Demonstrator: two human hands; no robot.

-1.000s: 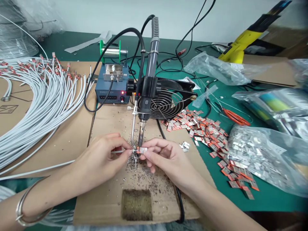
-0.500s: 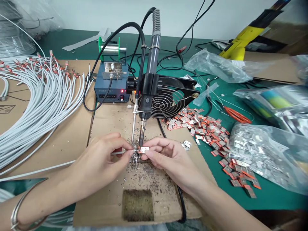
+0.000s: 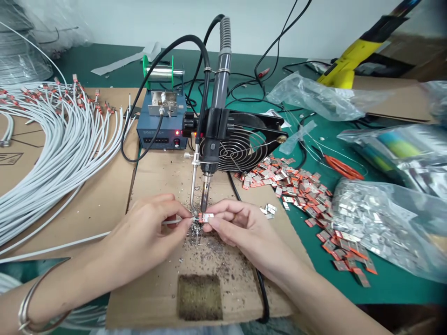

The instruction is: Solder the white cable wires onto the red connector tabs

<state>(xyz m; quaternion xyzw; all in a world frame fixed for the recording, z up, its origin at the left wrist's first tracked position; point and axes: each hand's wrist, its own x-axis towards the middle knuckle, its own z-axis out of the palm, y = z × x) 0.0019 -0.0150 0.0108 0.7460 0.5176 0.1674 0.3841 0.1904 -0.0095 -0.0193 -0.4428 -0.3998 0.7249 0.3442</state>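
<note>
Between thumb and forefinger, my left hand (image 3: 159, 228) pinches a light grey cable (image 3: 80, 243) close to its stripped end. My right hand (image 3: 240, 225) is closed on a small metal USB connector (image 3: 208, 217) with an orange-red part at its left end. Cable end and connector meet beneath the tip of a soldering iron (image 3: 205, 197), clamped upright in a stand. A thin metal solder feed tube (image 3: 193, 186) comes down beside the tip. The exact contact between wires, connector and tip is too small to make out. Solder bits lie below.
A blue solder feeder (image 3: 162, 125) carries a solder spool (image 3: 160, 73). Behind the iron lies a black fan (image 3: 240, 149). Many grey cables (image 3: 70, 139) spread at left. At right are loose USB connectors (image 3: 303, 190), a bag of metal pieces (image 3: 377, 223) and orange-handled cutters (image 3: 344, 167). A sponge (image 3: 199, 298) sits in front.
My right hand has shifted the connector slightly left, nearer the cable end under the iron tip. My left hand keeps its pinch on the cable, almost still.
</note>
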